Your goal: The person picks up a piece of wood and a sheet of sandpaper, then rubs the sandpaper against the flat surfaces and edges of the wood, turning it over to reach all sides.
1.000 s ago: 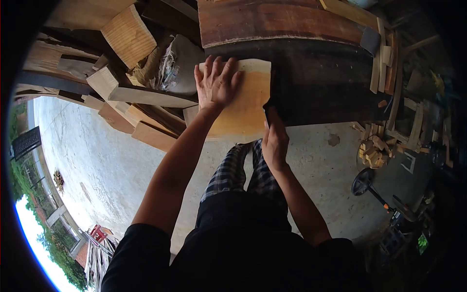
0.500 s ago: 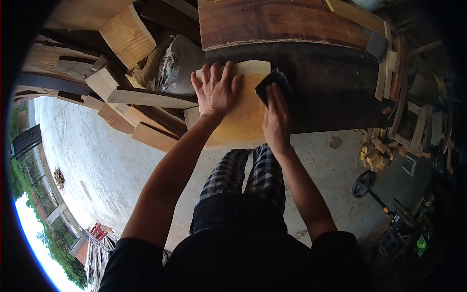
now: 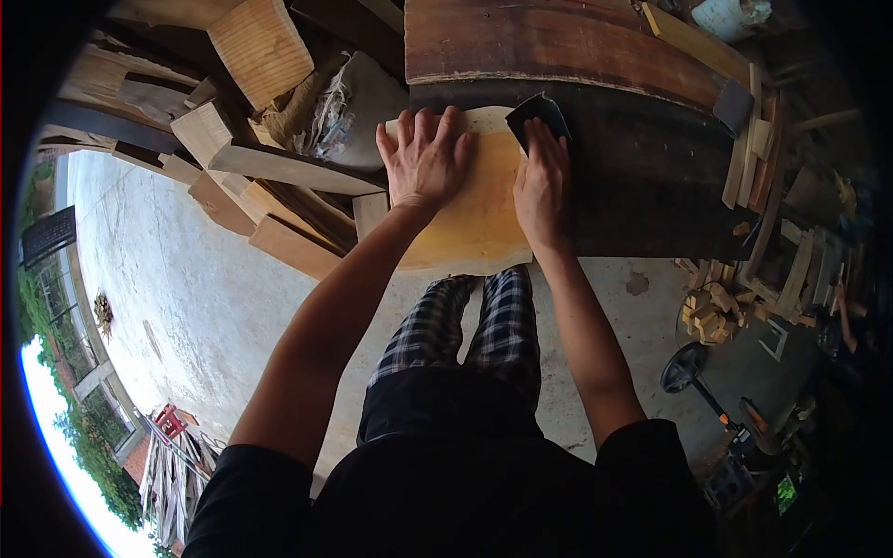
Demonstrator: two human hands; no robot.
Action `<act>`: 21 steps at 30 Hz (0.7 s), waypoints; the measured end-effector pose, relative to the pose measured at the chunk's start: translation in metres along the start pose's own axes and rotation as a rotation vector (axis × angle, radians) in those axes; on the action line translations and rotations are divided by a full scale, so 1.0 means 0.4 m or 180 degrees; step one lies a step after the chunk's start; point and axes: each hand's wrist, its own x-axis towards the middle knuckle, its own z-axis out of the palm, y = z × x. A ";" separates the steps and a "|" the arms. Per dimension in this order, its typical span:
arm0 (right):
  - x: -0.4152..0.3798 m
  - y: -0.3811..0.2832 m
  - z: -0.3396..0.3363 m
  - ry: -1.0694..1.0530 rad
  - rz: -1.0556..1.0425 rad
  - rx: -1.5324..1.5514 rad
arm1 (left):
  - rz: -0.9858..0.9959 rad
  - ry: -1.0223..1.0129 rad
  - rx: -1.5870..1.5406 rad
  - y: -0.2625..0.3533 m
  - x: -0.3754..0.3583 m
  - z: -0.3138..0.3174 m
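Observation:
A pale yellow wooden board (image 3: 474, 205) with wavy, uneven edges lies across the near side of the dark bench top, partly overhanging the floor. Spread flat, my left hand (image 3: 423, 158) presses on the board's upper left part. At the upper right edge, my right hand (image 3: 544, 186) has its fingers together on a black sheet of sandpaper (image 3: 551, 112), pressing it against the wood. One corner of the sheet sticks up past the fingertips. My right thumb is mostly hidden.
A thick reddish-brown slab (image 3: 558, 42) lies on the dark bench surface (image 3: 651, 177). Wood offcuts (image 3: 288, 172) are stacked at left. A small grey sheet (image 3: 733, 105) rests near wooden strips at right. Wood blocks (image 3: 712, 312) are heaped on the concrete floor (image 3: 214, 279).
My right hand and the sandpaper have slid away from me along the board's right edge. My left hand stays pressed on the board. The camera view has shifted slightly.

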 end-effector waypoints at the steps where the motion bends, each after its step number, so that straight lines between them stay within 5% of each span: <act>1: -0.034 -0.006 -0.010 -0.0009 0.0098 0.0086 | -0.0081 -0.0044 -0.0029 0.002 0.004 -0.001; 5: -0.143 -0.008 -0.056 -0.0112 0.0023 0.0124 | -0.0048 0.0080 -0.0095 -0.005 0.004 0.015; 9: 0.029 0.019 0.010 0.0083 -0.0065 0.0229 | -0.0163 0.0109 -0.0055 0.004 -0.004 0.014; 12: 0.019 0.032 0.004 0.0051 0.0258 0.0615 | -0.0252 0.0169 -0.0066 -0.004 -0.004 0.018; 15: -0.040 0.054 -0.069 0.0263 0.1440 0.1270 | -0.0313 0.0235 -0.0071 -0.002 0.010 0.022; 21: 0.003 0.064 -0.009 -0.0055 0.0965 0.0962 | -0.0167 0.0272 -0.0063 -0.007 0.022 0.045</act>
